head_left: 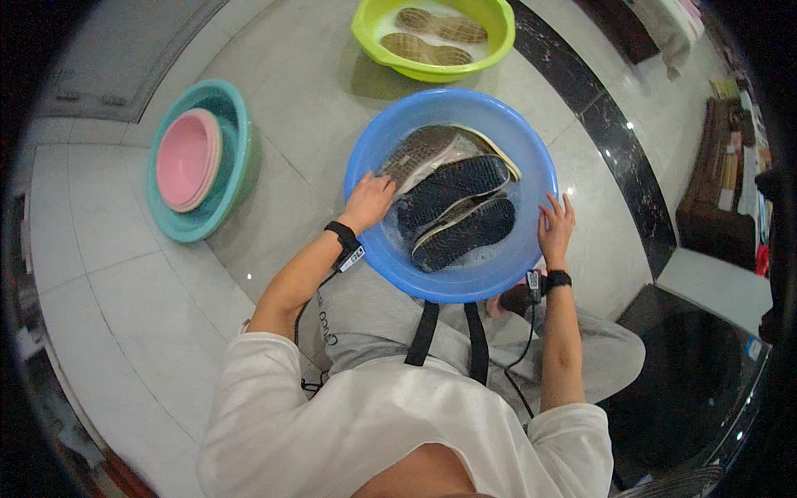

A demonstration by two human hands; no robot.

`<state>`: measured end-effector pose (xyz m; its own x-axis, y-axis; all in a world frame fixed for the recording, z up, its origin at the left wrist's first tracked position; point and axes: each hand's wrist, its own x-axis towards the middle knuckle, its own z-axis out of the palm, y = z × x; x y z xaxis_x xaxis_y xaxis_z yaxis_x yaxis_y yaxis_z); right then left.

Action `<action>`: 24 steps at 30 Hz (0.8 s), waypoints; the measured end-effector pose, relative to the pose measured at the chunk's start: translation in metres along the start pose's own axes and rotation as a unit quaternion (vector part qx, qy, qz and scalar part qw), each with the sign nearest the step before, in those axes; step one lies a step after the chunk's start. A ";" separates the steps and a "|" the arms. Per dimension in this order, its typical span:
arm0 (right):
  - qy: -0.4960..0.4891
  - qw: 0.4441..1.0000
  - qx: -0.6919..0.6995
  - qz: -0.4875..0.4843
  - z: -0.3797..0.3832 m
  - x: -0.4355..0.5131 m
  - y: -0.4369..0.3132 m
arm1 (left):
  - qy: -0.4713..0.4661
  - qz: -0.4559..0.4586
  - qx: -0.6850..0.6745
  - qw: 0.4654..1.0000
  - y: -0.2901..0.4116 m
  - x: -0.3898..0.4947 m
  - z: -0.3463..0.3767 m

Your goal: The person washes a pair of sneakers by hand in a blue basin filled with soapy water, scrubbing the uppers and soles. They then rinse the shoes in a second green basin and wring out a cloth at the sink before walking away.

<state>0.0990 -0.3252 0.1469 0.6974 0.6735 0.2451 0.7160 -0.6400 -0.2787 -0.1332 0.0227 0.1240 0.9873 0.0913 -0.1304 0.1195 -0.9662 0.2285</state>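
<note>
A blue plastic basin [542, 149] stands on the floor before me, with several shoes lying soles up in sudsy water. Two dark-soled shoes [464, 234] lie nearer to me, and a brown-soled shoe [420, 155] lies behind them at the left. My left hand [370, 198] reaches over the basin's left rim, its fingertips at the heel or toe end of the brown-soled shoe; whether they grip it is unclear. My right hand [556, 225] is at the basin's right rim, fingers bent and partly spread, with no shoe in it.
Beyond the blue basin stands a yellow-green basin [398, 59] with two tan-soled shoes [426, 50] in suds. Left on the floor, a teal basin [180, 231] holds stacked pink bowls [187, 162]. A glossy black surface [672, 380] lies at my right. Black cables hang from both wrist devices.
</note>
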 end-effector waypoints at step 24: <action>0.044 0.977 0.200 0.060 0.039 -0.026 0.016 | 0.120 -0.037 0.024 0.992 0.008 -0.016 -0.006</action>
<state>0.0908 -0.3390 0.1002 0.7878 0.5573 0.2623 0.5724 -0.5053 -0.6458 -0.1476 0.0150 0.1343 0.9731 0.2124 0.0895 0.1940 -0.9645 0.1790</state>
